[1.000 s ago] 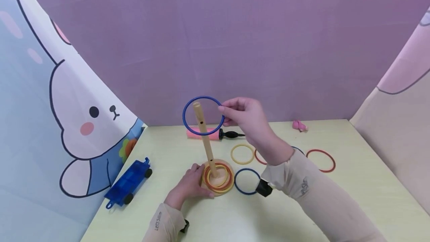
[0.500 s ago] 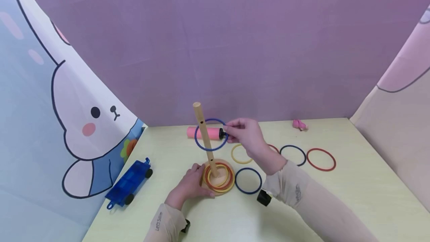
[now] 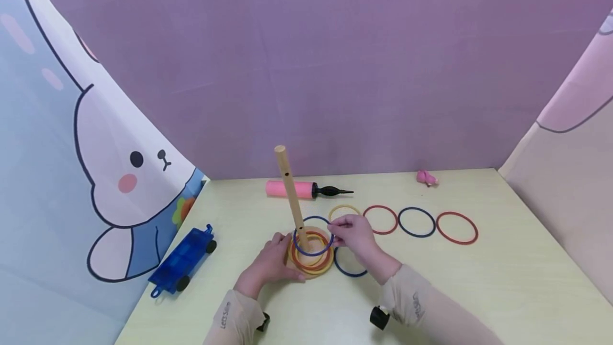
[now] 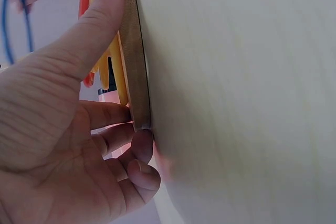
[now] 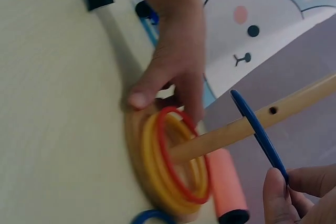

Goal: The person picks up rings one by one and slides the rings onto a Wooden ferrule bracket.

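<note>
My right hand (image 3: pixel 356 236) pinches a blue ring (image 3: pixel 314 255) between thumb and fingers. The ring is threaded around the wooden post (image 3: pixel 291 190) and hangs low, just above the base; in the right wrist view the post passes through this blue ring (image 5: pixel 258 129). Red and yellow rings (image 5: pixel 184 187) lie stacked around the foot of the post. My left hand (image 3: pixel 270 262) holds the round wooden base (image 4: pixel 134 51) at its left side, thumb along the near edge and fingers round the far side.
Another blue ring (image 3: pixel 351 274) lies right of the base, partly behind the right hand. Behind it are a yellow ring (image 3: pixel 344 206), a red ring (image 3: pixel 380 233) and others. A pink pump (image 3: pixel 292 189), a pink toy (image 3: pixel 426 178) and a blue cart (image 3: pixel 184 260) rest farther out.
My right hand has moved down and slightly right, carrying the blue ring from the top of the post to near the base. The left hand has stayed on the base.
</note>
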Demonstrator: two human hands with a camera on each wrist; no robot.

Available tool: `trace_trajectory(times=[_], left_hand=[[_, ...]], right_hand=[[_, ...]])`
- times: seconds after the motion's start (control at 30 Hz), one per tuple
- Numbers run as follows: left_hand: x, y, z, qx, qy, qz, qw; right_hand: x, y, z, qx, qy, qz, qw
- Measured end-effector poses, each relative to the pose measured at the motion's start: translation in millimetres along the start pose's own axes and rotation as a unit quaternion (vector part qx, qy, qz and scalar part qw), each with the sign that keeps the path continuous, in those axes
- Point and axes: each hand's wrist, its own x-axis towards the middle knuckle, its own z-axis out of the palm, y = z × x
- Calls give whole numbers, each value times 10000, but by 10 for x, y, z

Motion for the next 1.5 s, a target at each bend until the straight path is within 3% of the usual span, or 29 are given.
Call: trace_trajectory(times=[0.3,0.6,1.0,1.5], left_hand=[[-15,-17,19,74,49,145,9999],[-5,-7,9,85,86,139,9998],[-1,-16,8,174,122,260,9994],[-6,-1,0,32,49,135,9999]], right_hand=[[71,352,-14,-388,244,-19,9989],[0,472,-292,-1152,508,-350,9914],[-112,619,-701,-2479,841,-284,9647],[-117,641,-805,-3674,696,-511,9260]])
